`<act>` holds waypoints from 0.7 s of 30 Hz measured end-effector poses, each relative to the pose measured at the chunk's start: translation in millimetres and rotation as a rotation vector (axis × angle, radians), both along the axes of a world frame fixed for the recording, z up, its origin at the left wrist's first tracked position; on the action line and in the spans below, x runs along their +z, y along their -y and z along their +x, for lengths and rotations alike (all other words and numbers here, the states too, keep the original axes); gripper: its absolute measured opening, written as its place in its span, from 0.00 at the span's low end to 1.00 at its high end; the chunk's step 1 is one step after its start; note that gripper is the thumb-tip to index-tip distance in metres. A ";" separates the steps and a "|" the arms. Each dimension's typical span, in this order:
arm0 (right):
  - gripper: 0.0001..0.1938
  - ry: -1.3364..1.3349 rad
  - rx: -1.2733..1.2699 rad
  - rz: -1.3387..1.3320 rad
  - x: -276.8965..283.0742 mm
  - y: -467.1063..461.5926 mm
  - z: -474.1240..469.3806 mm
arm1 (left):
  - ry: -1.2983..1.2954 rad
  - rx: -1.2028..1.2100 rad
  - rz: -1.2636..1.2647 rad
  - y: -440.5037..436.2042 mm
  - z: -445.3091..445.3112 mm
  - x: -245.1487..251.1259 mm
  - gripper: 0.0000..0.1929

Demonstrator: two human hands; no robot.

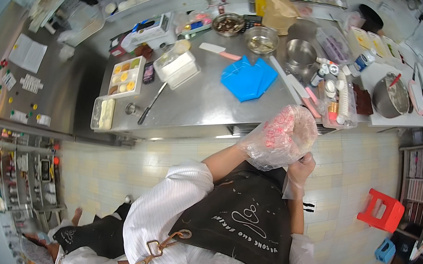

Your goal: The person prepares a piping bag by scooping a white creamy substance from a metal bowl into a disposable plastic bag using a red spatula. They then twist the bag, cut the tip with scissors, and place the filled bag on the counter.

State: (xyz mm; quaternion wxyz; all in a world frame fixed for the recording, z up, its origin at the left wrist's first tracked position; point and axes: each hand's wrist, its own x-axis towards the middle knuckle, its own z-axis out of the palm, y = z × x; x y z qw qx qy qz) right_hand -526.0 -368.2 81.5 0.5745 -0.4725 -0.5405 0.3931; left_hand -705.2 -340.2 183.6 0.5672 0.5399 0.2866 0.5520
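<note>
My left hand [276, 135] is covered by a clear plastic bag [275, 129] with red print. Something pale and rounded shows through its far side, but creased film hides my fingers and whatever they may hold. Close beside it, my right hand [300, 168] wears a thin clear plastic glove and pinches the near edge of the bag. Both hands are held in front of my dark apron [235, 217], short of the steel worktable [198, 109]. Blue plastic sheets [249, 80] lie on that table beyond my hands.
Pink-handled knives [223, 53] and a dark-handled spatula [152, 102] lie on the table. Near the right end stands a tub [337, 99] of bottles and cups, then a metal mixing bowl [391, 97]. A red stool [382, 211] stands right; a co-worker [91, 233] is lower left.
</note>
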 end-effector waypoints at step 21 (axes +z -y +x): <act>0.17 0.488 -0.151 -0.143 207.3 -38.0 13.8 | 0.023 -0.459 -0.065 -89.6 -40.0 16.2 0.29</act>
